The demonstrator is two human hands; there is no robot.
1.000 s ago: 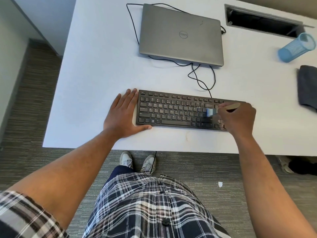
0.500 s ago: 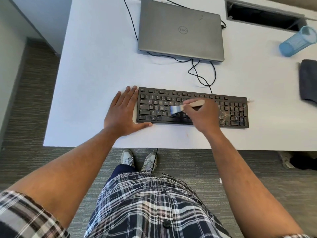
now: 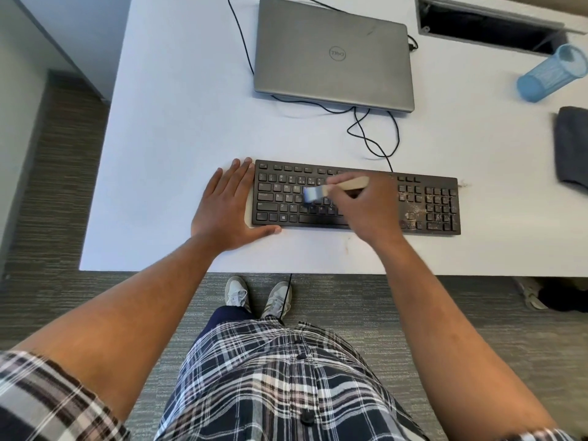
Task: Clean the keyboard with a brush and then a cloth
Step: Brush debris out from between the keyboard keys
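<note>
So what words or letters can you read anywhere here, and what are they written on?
"DELL": round logo on the closed laptop lid, upside down from this view.
Keyboard key letters: pale marks only, too small and blurred to read for sure.
Brush, blue cup, dark cloth: no writing visible.

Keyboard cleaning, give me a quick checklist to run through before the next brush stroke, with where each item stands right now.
1. Left hand flat on the table, bracing the keyboard at its left end: ok.
2. Right hand grips the brush: ok.
3. Bristles over the letter keys: ok; contact, cannot tell.
4. Crumbs cleared from the right-hand keys: not ok, debris shows there.
5. Cloth lying on the table's right side for later: ok.
6. Cable clear of the brush: ok.
</note>
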